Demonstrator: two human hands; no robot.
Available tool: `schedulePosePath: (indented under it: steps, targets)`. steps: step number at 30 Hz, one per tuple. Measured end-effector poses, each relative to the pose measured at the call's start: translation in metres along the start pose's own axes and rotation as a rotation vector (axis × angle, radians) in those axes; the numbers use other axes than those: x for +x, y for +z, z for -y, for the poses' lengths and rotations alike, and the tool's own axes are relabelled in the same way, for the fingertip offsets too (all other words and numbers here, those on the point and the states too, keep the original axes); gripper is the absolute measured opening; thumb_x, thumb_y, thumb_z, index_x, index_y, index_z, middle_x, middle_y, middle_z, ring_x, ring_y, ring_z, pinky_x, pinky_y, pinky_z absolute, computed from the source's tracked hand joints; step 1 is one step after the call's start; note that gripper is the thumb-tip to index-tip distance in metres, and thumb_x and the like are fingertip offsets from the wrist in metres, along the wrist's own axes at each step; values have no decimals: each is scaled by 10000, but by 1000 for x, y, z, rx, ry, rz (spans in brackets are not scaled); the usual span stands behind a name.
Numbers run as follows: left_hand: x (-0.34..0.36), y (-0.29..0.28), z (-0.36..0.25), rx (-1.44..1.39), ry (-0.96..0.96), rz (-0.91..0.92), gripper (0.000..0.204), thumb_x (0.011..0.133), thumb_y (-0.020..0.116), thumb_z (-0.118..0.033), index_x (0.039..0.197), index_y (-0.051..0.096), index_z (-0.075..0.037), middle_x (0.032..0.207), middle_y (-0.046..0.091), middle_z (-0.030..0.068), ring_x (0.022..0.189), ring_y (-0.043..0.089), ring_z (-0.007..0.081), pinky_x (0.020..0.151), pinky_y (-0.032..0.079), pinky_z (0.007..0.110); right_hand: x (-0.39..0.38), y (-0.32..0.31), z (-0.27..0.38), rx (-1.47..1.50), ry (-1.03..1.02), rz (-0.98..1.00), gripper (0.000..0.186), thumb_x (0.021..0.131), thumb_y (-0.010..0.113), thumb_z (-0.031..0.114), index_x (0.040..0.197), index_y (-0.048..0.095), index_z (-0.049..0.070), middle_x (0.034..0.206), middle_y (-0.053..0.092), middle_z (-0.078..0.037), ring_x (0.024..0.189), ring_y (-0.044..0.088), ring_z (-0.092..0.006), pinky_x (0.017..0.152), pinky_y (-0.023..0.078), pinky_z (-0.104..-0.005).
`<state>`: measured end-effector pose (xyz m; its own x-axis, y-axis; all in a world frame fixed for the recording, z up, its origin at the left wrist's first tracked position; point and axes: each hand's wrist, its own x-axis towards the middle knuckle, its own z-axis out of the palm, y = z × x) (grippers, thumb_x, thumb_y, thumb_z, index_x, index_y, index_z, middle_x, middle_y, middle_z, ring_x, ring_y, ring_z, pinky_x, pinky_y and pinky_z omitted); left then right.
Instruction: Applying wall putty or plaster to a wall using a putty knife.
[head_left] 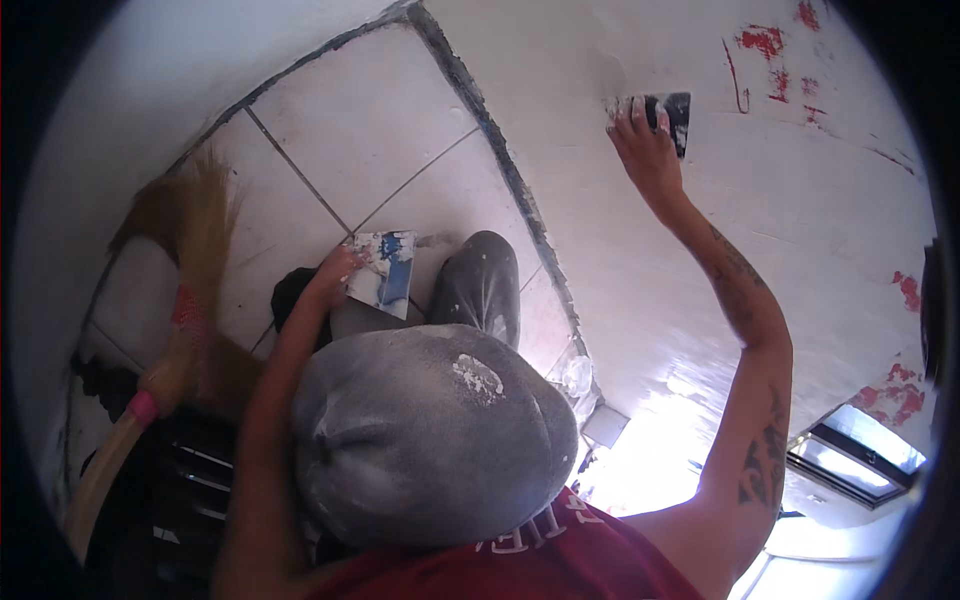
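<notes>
My left hand (338, 275) grips the left edge of a flat blue-and-white putty board (397, 278), smeared with white filler, low over my bent legs. My right arm is stretched up and to the right. There my right hand (645, 150) has its fingers closed on a black putty spreader (680, 115), which lies flat against the white wall (610, 230). White filler coats the right fingertips. My thumb on the spreader's far side is hidden. Red marks (762, 42) show on the wall beyond the spreader.
Pale floor tiles (370, 100) meet the wall along a rough grey joint. Straw brooms (208, 215) lean at the left, above a black slatted chair (195, 470). A dark-framed window (850, 455) is at lower right. My dusty grey cap (420, 430) covers the lower middle.
</notes>
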<state>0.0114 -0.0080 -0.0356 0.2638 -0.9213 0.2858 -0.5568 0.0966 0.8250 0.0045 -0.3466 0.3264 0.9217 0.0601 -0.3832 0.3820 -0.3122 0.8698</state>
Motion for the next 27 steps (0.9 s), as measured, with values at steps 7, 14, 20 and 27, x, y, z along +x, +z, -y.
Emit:
schedulePosePath:
  steps: [7,14,20,27]
  targets:
    - [-14,41,27,-868,-334,-64,259,645,519,-76,897,510,-18,737,534,87,724,520,224,624,420,310,14,-33,12,316,7,-239,262,704,490,144,965,517,142,1070,456,-37,1047,391,-218,868,273,-450]
    - [0,-9,-10,-288,80,-97,242,628,542,-64,868,516,-37,707,529,77,665,536,219,597,439,322,148,-34,4,247,155,-332,226,727,460,171,940,521,126,1071,445,-76,1051,370,-247,887,265,-441]
    - [16,-33,-42,-406,-174,-32,169,708,501,-65,873,505,-32,714,532,43,643,540,154,574,455,292,134,-5,5,-64,148,-289,200,703,478,185,897,512,151,967,455,-22,1010,392,-195,881,259,-422]
    - [24,-36,-59,-1508,-1047,-139,120,762,465,-58,870,497,-18,716,532,21,626,538,109,554,463,263,64,24,18,-7,97,-229,239,697,482,194,927,488,129,1019,430,-21,1072,345,-200,909,239,-414]
